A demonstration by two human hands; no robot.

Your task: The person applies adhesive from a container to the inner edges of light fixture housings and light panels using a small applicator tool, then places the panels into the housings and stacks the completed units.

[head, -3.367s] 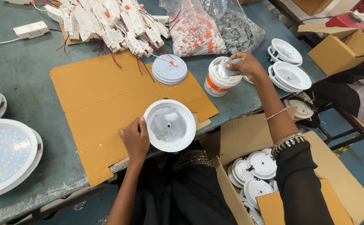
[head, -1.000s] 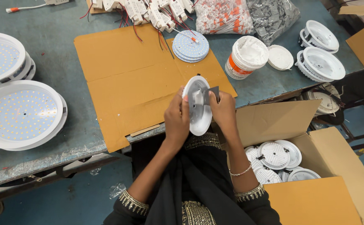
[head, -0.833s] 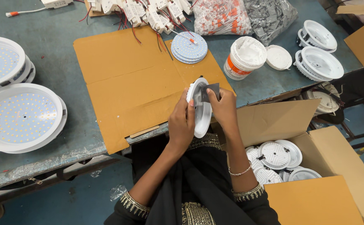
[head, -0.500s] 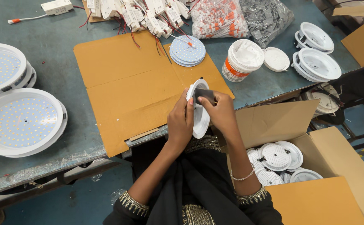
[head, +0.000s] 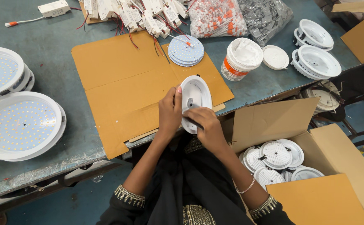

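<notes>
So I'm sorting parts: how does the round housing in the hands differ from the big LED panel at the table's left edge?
The white round housing is small, held tilted above the cardboard sheet by the left hand and right hand, its hollow inside bare. The large LED panel is far wider, lies flat on the table, and is dotted with LEDs. Both are white and round.

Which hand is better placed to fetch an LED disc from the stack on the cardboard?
Probably the right hand: it only rests over the white housing, on the side nearer the disc stack. The left hand grips the housing's rim and steadies it, so freeing it looks harder.
</notes>
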